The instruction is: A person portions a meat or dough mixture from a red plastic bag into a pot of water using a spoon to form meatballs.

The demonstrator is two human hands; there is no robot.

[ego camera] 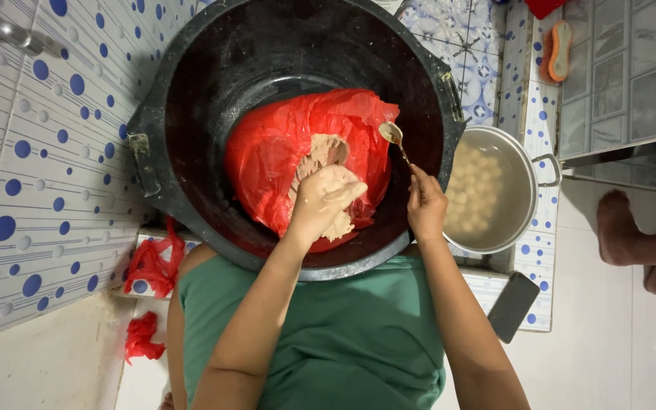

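A person's left hand (pixel 326 199) closes around a lump of pale paste (pixel 326 156) over a red bag (pixel 267 152) inside a black tub (pixel 191 99); the right hand (pixel 425 206) pinches a spoon (pixel 393 137) near a pot (pixel 529 163) of balls at right.

We see a black tub (pixel 191 91) with a red bag (pixel 267 152) inside it, and within the bag a pale pinkish-beige paste (pixel 328 152). The left hand (pixel 326 199) above the paste is smeared the same beige. A golden spoon (pixel 393 135) sits at the bag's right edge. Right of the tub stands a silver pot (pixel 529 163) filled with pale cream balls (pixel 480 190). Left of the tub, the tiles (pixel 39 190) are white with blue dots, large and small. Below the tub we have a green shirt (pixel 343 334), and red scraps (pixel 149 266) to its lower left. Above the pot lies an orange brush (pixel 558 49).
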